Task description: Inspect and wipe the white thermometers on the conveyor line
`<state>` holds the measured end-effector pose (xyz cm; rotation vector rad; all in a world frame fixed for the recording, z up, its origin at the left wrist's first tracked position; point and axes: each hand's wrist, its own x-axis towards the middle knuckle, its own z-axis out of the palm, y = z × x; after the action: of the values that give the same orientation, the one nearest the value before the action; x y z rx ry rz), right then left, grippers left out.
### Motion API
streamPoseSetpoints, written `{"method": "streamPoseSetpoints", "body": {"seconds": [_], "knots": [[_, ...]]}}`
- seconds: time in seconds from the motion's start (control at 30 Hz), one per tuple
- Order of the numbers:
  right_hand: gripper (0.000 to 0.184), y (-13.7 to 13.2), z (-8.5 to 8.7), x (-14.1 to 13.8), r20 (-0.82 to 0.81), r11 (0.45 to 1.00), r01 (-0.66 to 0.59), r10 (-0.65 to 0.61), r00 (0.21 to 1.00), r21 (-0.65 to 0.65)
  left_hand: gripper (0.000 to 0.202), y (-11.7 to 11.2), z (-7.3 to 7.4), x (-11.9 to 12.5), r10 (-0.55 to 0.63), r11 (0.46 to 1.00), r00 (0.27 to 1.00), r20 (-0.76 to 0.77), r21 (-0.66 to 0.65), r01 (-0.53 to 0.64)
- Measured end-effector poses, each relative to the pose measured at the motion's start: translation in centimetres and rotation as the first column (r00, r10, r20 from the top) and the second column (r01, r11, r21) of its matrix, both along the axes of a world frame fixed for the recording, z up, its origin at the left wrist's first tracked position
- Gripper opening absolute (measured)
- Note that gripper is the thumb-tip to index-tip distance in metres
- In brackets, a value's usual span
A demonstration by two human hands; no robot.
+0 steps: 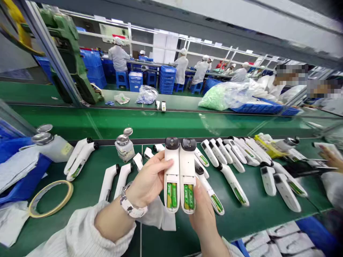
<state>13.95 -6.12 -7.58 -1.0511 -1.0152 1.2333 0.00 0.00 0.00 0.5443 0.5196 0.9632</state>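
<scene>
I hold two white handheld devices (180,167) side by side above the green bench, black heads up, their open battery bays showing green batteries (180,196). My left hand (147,182), with a wristwatch, wraps round the left device from the side, thumb on its front. From below, my right hand (202,212) grips the lower end of the right device. Many more of the same white devices (235,160) lie in rows on the bench behind and to the right.
A small metal-capped bottle (124,146) and a larger dispenser (52,144) stand at the left, a tape roll (50,198) lies near the front left. Another person's hand (331,155) works at the far right. A green conveyor (160,123) runs behind; workers sit beyond.
</scene>
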Motion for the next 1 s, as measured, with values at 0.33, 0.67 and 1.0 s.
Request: {"method": "streamPoseSetpoints", "body": {"seconds": [0.33, 0.67, 1.0], "knots": [[0.038, -0.4, 1.4, 0.3, 0.150, 0.978, -0.115, 0.089, 0.985, 0.176, 0.031, -0.9, 0.1, 0.5, -0.013, 0.977, 1.000, 0.025, 0.215, 0.008], [0.039, -0.3, 0.7, 0.6, 0.326, 0.987, -0.036, -0.017, 0.945, 0.157, 0.038, -1.6, -1.3, 0.9, 0.214, 0.842, 0.961, -0.175, 0.531, -0.091], [0.049, 0.4, -0.6, 1.5, 0.582, 0.921, 0.146, -0.346, 0.736, 0.362, 0.065, -1.4, -3.2, 0.4, 0.680, 0.345, 0.710, -0.180, 0.934, -0.094]]}}
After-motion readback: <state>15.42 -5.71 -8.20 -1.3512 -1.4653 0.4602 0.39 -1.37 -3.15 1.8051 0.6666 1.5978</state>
